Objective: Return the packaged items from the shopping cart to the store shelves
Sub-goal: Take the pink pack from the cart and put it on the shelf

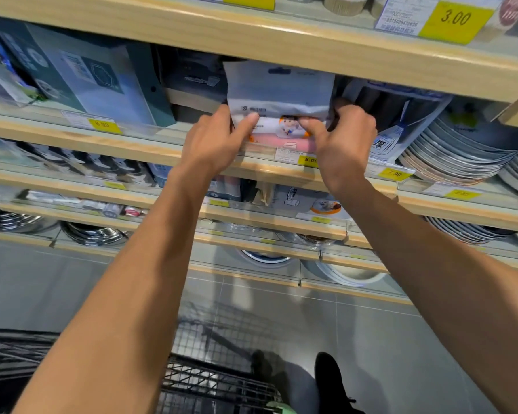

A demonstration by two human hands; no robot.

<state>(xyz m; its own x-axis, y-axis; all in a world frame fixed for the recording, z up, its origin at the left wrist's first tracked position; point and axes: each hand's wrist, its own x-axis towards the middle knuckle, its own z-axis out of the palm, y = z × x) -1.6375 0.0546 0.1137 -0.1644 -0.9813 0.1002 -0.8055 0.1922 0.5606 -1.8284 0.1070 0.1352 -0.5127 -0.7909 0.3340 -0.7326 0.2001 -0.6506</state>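
Note:
A flat white packet with a cartoon figure and a pink band stands upright on the wooden shelf, its top tucked under the shelf above. My left hand grips its lower left edge, thumb across the front. My right hand grips its lower right edge the same way. The black wire shopping cart is below, between my forearms; its contents are not visible.
Teal and white boxes stand left of the packet. A dark package and stacked plates sit to its right. Yellow price tags line the shelf edges. Lower shelves hold metal bowls and more packets. Grey tiled floor and my black shoes lie below.

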